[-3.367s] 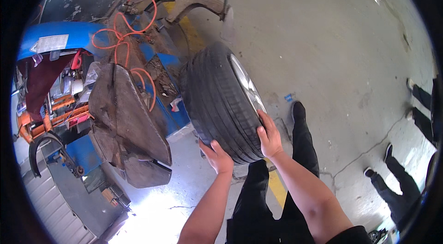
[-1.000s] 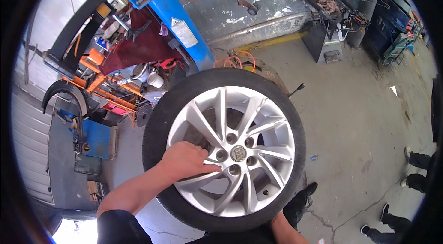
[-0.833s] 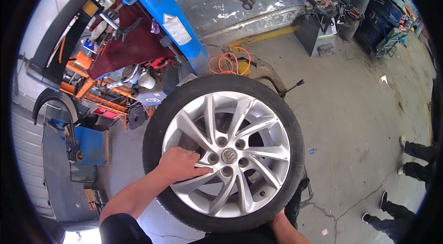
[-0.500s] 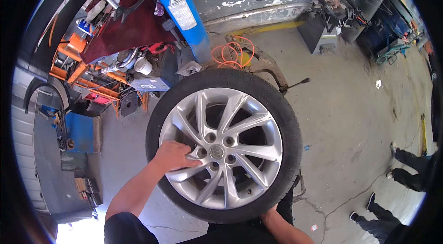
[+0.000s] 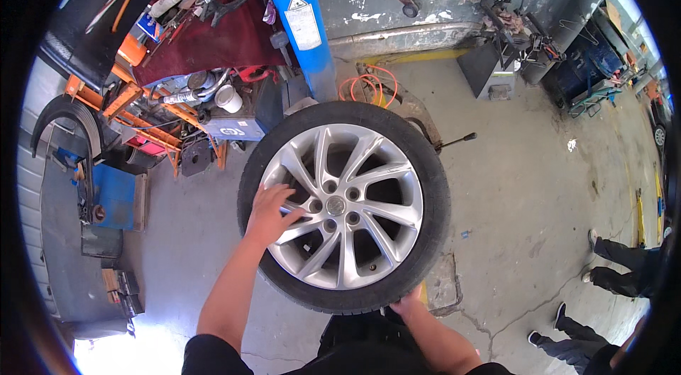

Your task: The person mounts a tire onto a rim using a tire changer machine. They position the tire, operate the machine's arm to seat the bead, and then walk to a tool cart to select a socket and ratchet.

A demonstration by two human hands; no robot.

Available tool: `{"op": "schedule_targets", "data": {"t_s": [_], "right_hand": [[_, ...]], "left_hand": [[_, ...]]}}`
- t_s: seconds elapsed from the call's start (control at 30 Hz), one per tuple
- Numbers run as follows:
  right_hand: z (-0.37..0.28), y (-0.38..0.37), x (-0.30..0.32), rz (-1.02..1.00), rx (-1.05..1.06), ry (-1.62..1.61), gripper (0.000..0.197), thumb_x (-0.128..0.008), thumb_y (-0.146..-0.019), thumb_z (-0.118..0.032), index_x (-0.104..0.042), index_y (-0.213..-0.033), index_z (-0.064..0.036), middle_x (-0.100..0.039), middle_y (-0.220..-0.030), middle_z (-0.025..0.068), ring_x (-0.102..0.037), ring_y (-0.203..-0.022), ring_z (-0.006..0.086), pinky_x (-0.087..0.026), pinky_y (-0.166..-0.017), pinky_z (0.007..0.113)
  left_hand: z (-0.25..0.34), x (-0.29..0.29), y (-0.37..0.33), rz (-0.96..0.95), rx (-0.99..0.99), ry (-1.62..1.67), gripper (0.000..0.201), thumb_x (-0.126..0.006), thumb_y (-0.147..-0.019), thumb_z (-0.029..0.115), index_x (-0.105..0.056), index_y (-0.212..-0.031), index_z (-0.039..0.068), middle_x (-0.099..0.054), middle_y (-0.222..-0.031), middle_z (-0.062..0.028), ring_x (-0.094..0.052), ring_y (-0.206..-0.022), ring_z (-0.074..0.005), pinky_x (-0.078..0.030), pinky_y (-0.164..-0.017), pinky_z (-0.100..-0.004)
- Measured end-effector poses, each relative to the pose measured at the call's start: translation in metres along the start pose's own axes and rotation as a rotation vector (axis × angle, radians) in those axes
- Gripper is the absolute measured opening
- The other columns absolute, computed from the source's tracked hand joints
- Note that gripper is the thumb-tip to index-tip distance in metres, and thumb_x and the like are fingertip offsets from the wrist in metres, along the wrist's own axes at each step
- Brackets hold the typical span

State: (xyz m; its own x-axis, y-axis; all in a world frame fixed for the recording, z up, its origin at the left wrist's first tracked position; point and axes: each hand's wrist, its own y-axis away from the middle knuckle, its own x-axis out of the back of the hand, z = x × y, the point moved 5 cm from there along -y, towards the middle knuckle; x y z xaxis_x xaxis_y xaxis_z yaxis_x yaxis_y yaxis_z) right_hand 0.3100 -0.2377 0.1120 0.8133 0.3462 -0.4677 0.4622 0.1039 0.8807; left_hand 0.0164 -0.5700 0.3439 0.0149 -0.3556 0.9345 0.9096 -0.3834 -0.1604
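Observation:
A car wheel point(image 5: 425, 247) fills the middle of the view, its black tyre around a silver multi-spoke alloy rim point(image 5: 345, 261). The rim's outer face is turned up toward me, with a round centre cap and several bolt holes showing. My left hand point(image 5: 272, 213) is at the rim's left side with fingers spread over the spokes near the hub; how firmly it touches, I cannot tell. Under the tyre's lower edge my right hand point(image 5: 408, 302) grips the wheel, its fingertips mostly hidden by the rubber.
A blue lift post point(image 5: 309, 41) stands behind the wheel, with an orange hose point(image 5: 369, 84) beside it. Left of it is a cluttered orange rack point(image 5: 152, 127). A long-handled lever point(image 5: 457, 139) sticks out at right. People's legs point(image 5: 617, 268) are at the far right.
The wheel has shifted upward in the view and looks slightly smaller. My left hand has moved up with it and its fingers have spread from the spoke. My right hand stays at the lower edge.

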Motion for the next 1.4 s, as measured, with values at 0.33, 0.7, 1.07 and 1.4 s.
{"op": "schedule_targets", "data": {"t_s": [0.33, 0.7, 1.07, 1.4], "right_hand": [[-0.145, 0.116, -0.189, -0.194, 1.541, 1.417, 0.046, -0.079, -0.097, -0.010, -0.064, -0.139, 0.0005, -0.068, -0.142, 0.0200, -0.066, -0.134, 0.0392, -0.052, -0.118, 0.049], [-0.100, 0.059, -0.321, 0.060, 0.840, 2.583, 0.034, -0.070, -0.093, -0.013, -0.079, -0.125, -0.0107, -0.084, -0.115, 0.0203, -0.081, -0.113, 0.0428, -0.064, -0.098, 0.054], [-0.022, 0.162, -0.293, 0.269, 0.934, 2.502, 0.039, -0.071, -0.087, -0.018, -0.076, -0.126, -0.0096, -0.084, -0.099, 0.0199, -0.082, -0.097, 0.0430, -0.064, -0.090, 0.057], [0.039, 0.095, -0.226, 0.265, 0.817, 2.252, 0.042, -0.078, -0.087, -0.023, -0.074, -0.127, -0.0109, -0.083, -0.103, 0.0219, -0.080, -0.100, 0.0478, -0.062, -0.093, 0.061]], "left_hand": [[0.027, 0.006, 0.009, -0.223, 0.041, -0.061, 0.074, -0.073, -0.104, 0.065, -0.075, -0.140, 0.001, -0.071, -0.150, -0.0226, -0.060, -0.149, -0.0397, -0.033, -0.137, -0.0565], [0.024, -0.022, -0.038, -0.673, -0.061, -0.126, 0.092, -0.095, -0.070, 0.074, -0.080, -0.119, -0.003, -0.085, -0.113, -0.0215, -0.081, -0.115, -0.0387, -0.054, -0.106, -0.0492], [0.015, 0.031, 0.007, -0.670, -0.269, -0.065, 0.079, -0.094, -0.069, 0.069, -0.081, -0.109, 0.002, -0.084, -0.112, -0.0198, -0.079, -0.111, -0.0367, -0.053, -0.105, -0.0458], [-0.020, 0.024, 0.045, -0.323, -0.218, -0.063, 0.083, -0.099, -0.073, 0.053, -0.077, -0.135, 0.003, -0.074, -0.141, -0.0167, -0.059, -0.148, -0.0349, -0.030, -0.139, -0.0500]]}}
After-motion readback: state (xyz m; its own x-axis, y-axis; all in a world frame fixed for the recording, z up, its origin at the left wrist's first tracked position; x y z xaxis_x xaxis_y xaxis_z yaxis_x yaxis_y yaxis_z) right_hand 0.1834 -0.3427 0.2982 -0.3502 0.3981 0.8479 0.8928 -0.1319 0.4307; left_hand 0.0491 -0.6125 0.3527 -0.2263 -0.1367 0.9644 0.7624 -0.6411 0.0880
